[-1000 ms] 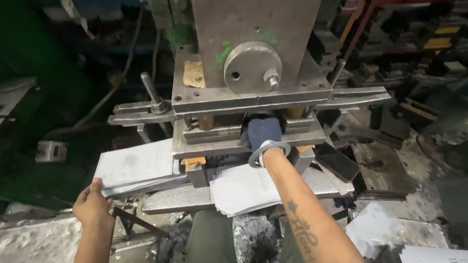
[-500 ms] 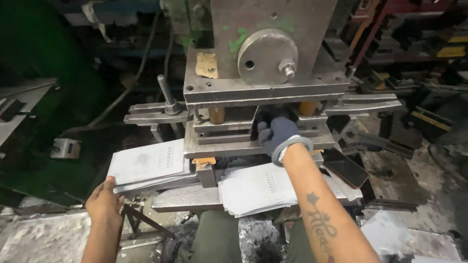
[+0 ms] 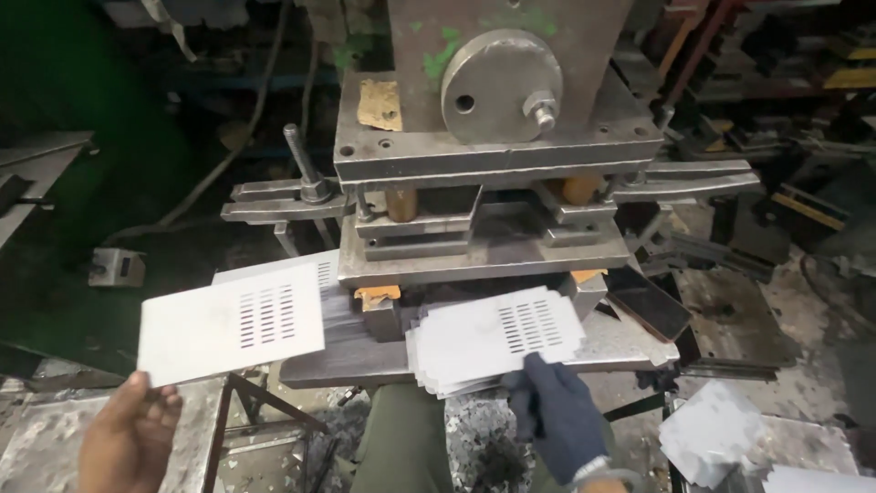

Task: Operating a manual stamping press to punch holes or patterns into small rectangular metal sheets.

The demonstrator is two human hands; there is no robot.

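Slotted sheet (image 3: 230, 333) betw. L fingers (image 3: 151, 402)

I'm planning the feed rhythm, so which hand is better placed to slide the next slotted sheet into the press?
Probably the left hand: it already holds one slotted sheet lifted off the left stack. The gloved right hand rests at the right stack below the press.
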